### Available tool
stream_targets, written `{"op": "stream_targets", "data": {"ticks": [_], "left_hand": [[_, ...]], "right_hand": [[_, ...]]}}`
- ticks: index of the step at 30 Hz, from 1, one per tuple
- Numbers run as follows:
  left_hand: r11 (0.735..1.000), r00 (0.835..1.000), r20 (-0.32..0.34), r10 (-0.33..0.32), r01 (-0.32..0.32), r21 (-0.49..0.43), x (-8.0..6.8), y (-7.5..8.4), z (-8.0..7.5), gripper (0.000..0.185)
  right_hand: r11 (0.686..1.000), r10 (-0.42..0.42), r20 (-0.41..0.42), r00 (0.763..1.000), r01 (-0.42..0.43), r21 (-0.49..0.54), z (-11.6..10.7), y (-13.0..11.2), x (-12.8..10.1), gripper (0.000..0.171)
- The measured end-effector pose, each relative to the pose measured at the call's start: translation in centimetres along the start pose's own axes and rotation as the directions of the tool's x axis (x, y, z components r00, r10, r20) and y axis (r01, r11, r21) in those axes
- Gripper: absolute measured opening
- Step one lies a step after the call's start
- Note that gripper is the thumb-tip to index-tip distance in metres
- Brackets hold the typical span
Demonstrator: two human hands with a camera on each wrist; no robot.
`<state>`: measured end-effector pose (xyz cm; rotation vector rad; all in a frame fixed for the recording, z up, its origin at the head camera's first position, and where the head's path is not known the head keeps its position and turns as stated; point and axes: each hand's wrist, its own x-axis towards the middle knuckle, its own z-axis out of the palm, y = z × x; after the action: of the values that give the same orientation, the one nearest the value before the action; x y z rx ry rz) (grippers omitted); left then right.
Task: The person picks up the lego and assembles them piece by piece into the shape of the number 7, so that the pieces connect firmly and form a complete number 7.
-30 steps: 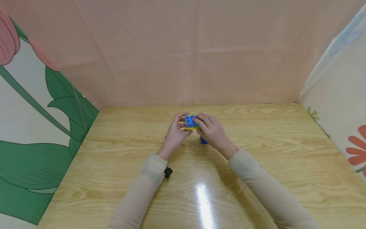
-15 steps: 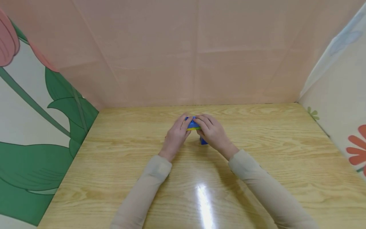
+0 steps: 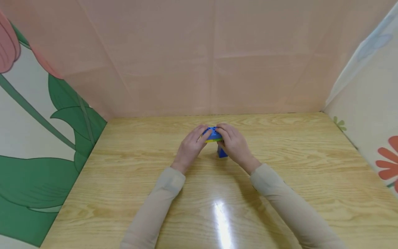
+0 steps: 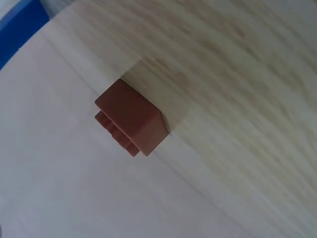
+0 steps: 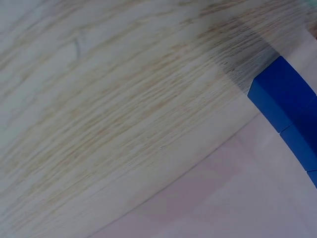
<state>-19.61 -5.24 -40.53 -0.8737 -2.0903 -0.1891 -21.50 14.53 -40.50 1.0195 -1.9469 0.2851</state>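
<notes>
The left hand (image 3: 190,148) curls its fingers round the left side of a small block stack (image 3: 212,134), a blue brick on top with a thin yellow layer under it, held just above the wooden table (image 3: 130,180). Its thumb and fingertips press against the stack from that side. The left wrist view shows a reddish-brown brick (image 4: 131,118) lying on the wood close under this hand, studs turned sideways; the head view hides it behind the hand.

Between the two hands sits the stack itself, pinched from both sides at the middle far part of the table.

The right hand (image 3: 235,145) wraps its fingers over the right edge and top of the stack, fingertips meeting those of the left hand. Just below its palm, toward the person, a darker blue brick (image 3: 222,152) stands on the table, touching or nearly touching the hand; the right wrist view shows that brick (image 5: 285,111) resting on the wood
</notes>
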Motion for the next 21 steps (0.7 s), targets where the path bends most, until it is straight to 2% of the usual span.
{"op": "stream_targets", "data": {"ticks": [7, 14, 21], "left_hand": [[0.995, 0.996, -0.032, 0.086, -0.084, 0.050, 0.1, -0.3, 0.1, 0.048], [0.984, 0.978, -0.112, 0.175, -0.169, 0.057, 0.1, -0.9, 0.3, 0.036], [0.980, 0.973, -0.128, 0.190, -0.181, 0.078, 0.1, -1.2, 0.2, 0.036]], "right_hand": [[0.998, -0.029, -0.054, 0.998, 0.026, -0.052, 0.1, 0.2, -0.2, 0.056], [0.997, -0.066, -0.106, 0.992, 0.063, -0.033, 0.1, 0.2, -0.2, 0.047], [0.997, -0.081, -0.119, 0.990, 0.080, -0.016, -0.1, 0.3, 0.1, 0.049]]}}
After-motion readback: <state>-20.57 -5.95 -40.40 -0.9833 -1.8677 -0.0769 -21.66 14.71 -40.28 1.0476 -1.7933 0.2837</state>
